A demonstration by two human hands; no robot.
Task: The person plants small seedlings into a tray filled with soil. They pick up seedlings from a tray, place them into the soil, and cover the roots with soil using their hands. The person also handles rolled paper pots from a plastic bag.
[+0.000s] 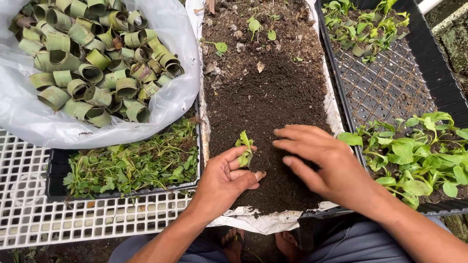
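Note:
My left hand rests on dark soil and holds a small green seedling upright between thumb and fingers. My right hand hovers just right of the seedling, fingers spread and flat over the soil, holding nothing. The soil fills a long tray lined with white plastic.
A white plastic bag of several rolled green leaf cups sits upper left. Below it a black tray holds pulled seedlings on a white lattice bench. A black mesh tray at right carries potted seedlings.

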